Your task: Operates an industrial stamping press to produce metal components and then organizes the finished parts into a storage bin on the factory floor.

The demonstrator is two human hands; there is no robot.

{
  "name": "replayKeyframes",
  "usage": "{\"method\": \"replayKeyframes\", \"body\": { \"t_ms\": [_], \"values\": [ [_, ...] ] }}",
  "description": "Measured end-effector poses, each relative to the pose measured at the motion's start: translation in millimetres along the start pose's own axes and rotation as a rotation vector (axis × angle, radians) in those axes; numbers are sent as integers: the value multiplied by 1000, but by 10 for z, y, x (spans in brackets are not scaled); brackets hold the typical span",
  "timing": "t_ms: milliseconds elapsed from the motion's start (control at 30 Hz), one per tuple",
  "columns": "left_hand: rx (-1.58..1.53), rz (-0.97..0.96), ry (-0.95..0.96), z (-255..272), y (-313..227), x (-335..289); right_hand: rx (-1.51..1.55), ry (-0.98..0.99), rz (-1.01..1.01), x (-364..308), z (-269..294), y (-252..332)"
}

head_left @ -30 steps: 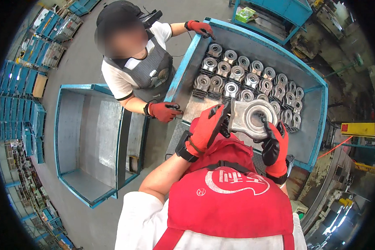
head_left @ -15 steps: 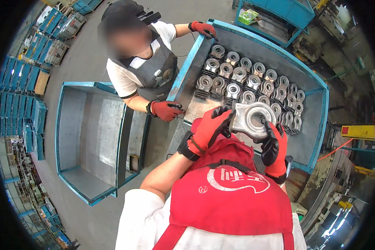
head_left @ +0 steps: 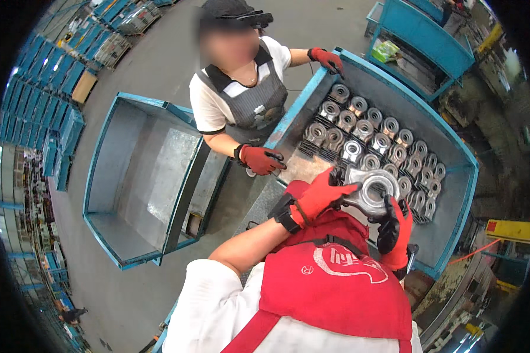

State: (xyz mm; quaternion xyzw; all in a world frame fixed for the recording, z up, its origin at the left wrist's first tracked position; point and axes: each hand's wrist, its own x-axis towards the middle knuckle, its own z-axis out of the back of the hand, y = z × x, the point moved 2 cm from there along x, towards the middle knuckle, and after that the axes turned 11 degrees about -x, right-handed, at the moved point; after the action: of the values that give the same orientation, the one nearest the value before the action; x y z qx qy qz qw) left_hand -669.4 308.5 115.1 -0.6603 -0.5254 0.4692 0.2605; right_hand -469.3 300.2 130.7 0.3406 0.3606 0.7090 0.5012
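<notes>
My left hand (head_left: 319, 200), in a red glove with black palm and fingers, grips one side of a shiny metal ring part (head_left: 364, 192) with a wide round hole. My right hand (head_left: 397, 233), gloved the same way, has its fingers curled on the part's opposite edge. Both hands hold it up over the near side of a blue-rimmed metal bin (head_left: 472, 162). Inside that bin, similar ring parts (head_left: 352, 151) stand stacked in several rows.
Across the bin's left corner stands a co-worker (head_left: 241, 94), one red-gloved hand (head_left: 262, 160) by its near-left edge, the other (head_left: 328, 60) on its far corner. A second blue-framed bin (head_left: 123, 176) sits at left. Behind is a blue metal rack (head_left: 424, 35); machinery lines the right.
My view has shifted, so the bin and co-worker appear farther right and lower. The ring part stays between my hands, tilted a little differently, with my left thumb now over its face.
</notes>
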Motion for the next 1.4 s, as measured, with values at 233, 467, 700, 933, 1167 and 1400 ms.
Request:
{"method": "replayKeyframes", "body": {
  "t_ms": [233, 467, 700, 933, 1167, 1400],
  "values": [
    [-101, -80, -11, 36, 89, 11, 95, -90, -129, -72, 10, -181],
    [-54, -113, -93, 377, 302, 111, -181, 16, 247, 124, -9, 336],
    [-54, -74, 128, 205, 24, 147, 751, 255, -390, 94, 32, 209],
    [440, -609, 620, -122, -252, 215, 209, -72, -232, -32, 413, 15],
    [624, -865, 930, -571, -452, 314, 562, -505, 250, -70, 697, 940],
    [698, -959, 1078, -1110, -479, 270, -88, -435, 182, -530, 1039, 997]
  ]
}}
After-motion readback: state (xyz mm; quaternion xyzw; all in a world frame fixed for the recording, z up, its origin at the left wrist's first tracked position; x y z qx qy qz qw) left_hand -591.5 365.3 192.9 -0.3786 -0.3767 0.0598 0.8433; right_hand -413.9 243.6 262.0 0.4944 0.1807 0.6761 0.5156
